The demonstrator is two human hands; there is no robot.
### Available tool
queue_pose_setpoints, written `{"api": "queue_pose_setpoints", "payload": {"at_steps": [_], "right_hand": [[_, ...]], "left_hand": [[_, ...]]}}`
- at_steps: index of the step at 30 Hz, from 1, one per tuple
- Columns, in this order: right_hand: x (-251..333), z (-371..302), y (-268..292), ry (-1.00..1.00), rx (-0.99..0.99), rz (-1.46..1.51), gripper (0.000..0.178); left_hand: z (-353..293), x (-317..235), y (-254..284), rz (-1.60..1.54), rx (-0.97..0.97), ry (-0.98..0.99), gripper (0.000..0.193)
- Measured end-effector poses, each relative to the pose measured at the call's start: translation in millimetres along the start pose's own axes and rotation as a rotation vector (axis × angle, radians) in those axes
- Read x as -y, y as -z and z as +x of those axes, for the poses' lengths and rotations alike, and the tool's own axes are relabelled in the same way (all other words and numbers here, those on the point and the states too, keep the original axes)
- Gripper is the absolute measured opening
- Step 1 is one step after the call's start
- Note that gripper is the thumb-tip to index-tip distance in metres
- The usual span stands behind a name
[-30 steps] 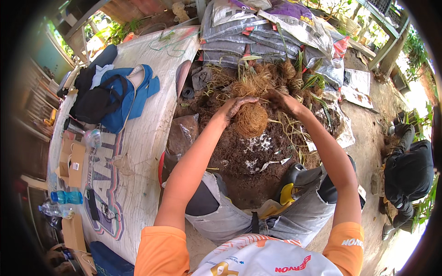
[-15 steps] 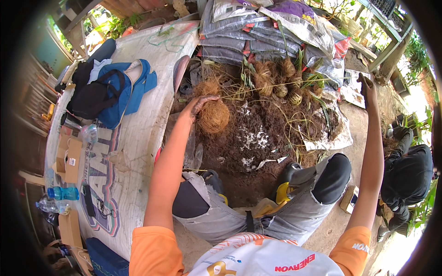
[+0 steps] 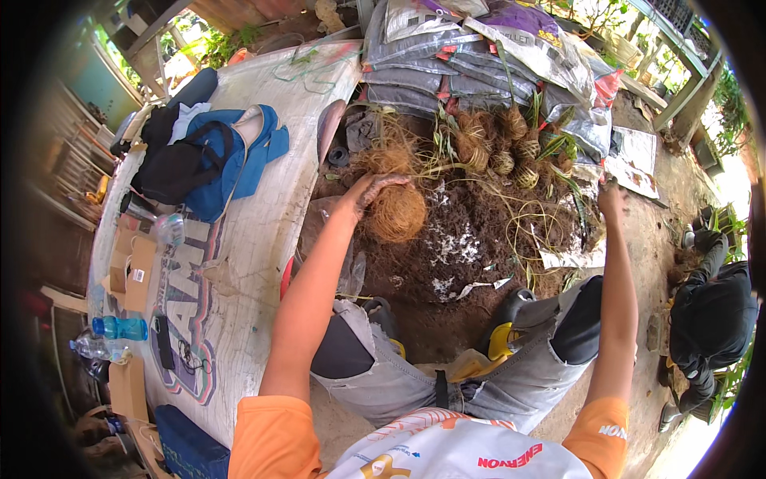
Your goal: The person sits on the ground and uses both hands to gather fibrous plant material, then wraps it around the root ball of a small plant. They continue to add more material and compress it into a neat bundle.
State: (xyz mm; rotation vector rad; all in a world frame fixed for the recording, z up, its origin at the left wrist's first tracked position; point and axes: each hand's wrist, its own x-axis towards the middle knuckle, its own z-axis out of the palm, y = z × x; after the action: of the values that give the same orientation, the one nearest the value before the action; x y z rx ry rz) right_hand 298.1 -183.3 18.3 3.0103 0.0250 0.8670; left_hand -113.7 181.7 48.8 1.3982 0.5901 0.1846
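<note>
Fibre ball [image 3: 396, 215]: a round, golden-brown tangle sits in front of me, over the left part of the dark soil, within my left hand's grasp; whether its underside touches the ground, I cannot tell.
Left hand [image 3: 378, 191]: soil-stained, my palm and fingers curve over the ball's upper left side, holding it.
Right hand [image 3: 611, 194]: well apart from the ball, my arm reaches out to the right of the heap; the fingers are too small and shadowed for me to tell how they stand or whether they hold anything.
Loose fibre [image 3: 389, 157]: a shaggy brown clump lies just beyond the ball.
Soil [image 3: 471, 275]: a dark spread flecked with white reaches toward my boots [image 3: 503, 341], which show yellow at the feet.
Strands [image 3: 515, 233]: pale, thin lengths loop across the soil's right side.
Wrapped plants [image 3: 501, 163]: bound root balls, some with green leaves, crowd together at the soil's far edge.
Sacks [image 3: 479, 84]: grey bags lie stacked behind the plants.
Surface [image 3: 259, 231]: to my left, a worn white board carries a blue bag [image 3: 214, 191], a cardboard box [image 3: 137, 271] and a blue bottle [image 3: 121, 328].
Co-worker [image 3: 712, 311]: a person in dark clothing is at far right.
</note>
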Motion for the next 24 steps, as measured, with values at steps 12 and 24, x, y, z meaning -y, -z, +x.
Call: {"api": "queue_pose_setpoints", "payload": {"at_steps": [12,24], "right_hand": [[128,-167,174,0.541,1.550,1.337,0.053],[90,-114,137,0.765,1.327,1.215,0.034]], "left_hand": [[-10,-2,-68,0.005,0.304,0.043,0.032],[-12,-5,-48,-0.014,0.331,-0.014,0.047]]}}
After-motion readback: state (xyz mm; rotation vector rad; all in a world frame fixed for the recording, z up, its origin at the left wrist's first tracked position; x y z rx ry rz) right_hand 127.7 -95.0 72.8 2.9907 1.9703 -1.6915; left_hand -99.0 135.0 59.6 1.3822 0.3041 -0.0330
